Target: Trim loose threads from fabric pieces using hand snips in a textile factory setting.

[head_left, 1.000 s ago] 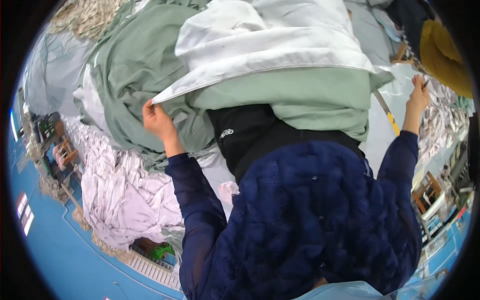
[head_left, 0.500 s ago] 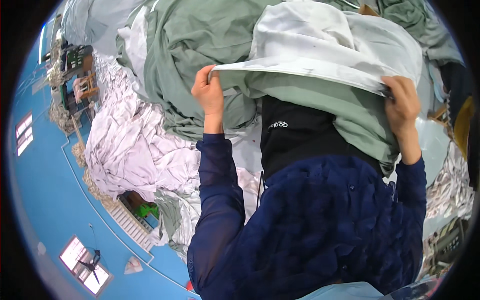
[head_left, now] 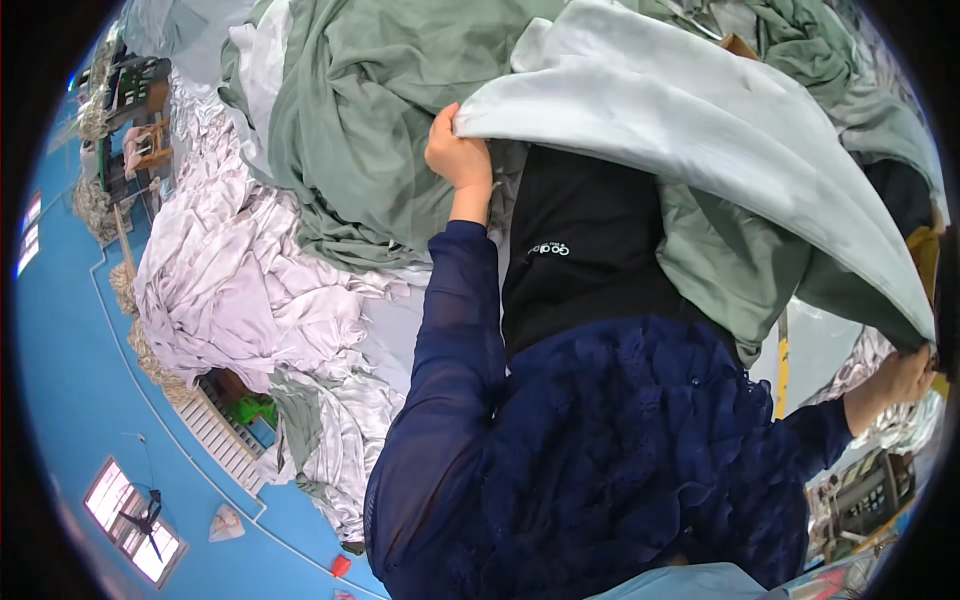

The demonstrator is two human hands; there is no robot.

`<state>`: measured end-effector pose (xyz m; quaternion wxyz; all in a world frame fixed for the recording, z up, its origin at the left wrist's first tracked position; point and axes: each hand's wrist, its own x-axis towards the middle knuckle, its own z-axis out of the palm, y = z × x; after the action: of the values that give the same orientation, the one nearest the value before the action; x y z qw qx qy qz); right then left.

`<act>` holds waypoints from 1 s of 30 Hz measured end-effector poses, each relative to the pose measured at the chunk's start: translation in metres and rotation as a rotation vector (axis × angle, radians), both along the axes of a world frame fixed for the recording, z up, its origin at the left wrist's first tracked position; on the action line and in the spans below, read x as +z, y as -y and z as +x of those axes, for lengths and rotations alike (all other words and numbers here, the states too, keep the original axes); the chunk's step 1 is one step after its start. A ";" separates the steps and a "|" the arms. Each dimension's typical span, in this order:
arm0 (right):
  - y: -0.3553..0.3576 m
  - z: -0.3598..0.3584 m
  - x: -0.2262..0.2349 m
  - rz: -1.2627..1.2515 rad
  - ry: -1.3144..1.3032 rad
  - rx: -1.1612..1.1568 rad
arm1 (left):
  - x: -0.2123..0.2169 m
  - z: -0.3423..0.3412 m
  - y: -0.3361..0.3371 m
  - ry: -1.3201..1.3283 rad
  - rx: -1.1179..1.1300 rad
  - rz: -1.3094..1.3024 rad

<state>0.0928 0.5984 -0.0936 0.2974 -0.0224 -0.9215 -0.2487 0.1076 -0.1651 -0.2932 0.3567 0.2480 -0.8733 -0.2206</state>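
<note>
A large cloth [head_left: 690,130], pale whitish on one face and sage green on the other, stretches between my two hands. Its left corner is gripped by my left hand [head_left: 459,150], fingers closed, at the upper middle. Far out to the right, near the rim of the picture, my right hand [head_left: 893,385] is closed on the cloth's other end. Between the hands the upper edge is drawn out in a long slanting band. The green side [head_left: 735,255] hangs below it, partly over my black apron [head_left: 585,250].
A big heap of green fabric [head_left: 370,120] lies beyond and left of my left hand. Piles of pale pinkish-white cloth [head_left: 230,290] spread further left. More green cloth [head_left: 815,50] lies at the far right. A wooden stool [head_left: 150,145] stands at the upper left on the blue floor [head_left: 65,370].
My right hand has swung outward and down to the right, pulling its end of the cloth along. My left hand has shifted slightly up and right, still gripping its corner.
</note>
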 end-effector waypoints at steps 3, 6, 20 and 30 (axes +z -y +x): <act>-0.071 0.013 -0.014 0.143 0.169 -0.248 | 0.012 -0.017 0.007 0.010 0.036 0.029; -0.111 0.017 -0.029 -0.309 0.101 -0.151 | 0.020 -0.024 0.046 -0.107 0.064 -0.119; -0.204 0.045 -0.047 -0.462 0.121 -0.671 | 0.230 -0.052 0.140 0.123 -0.358 0.116; -0.235 0.071 -0.110 -1.152 -0.099 -0.547 | 0.109 -0.068 0.137 0.519 -0.541 0.800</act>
<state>0.1639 0.8337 -0.2035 0.2058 -0.4247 -0.8535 0.2211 0.0395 -0.3018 -0.1843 -0.0621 0.1770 -0.8131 -0.5511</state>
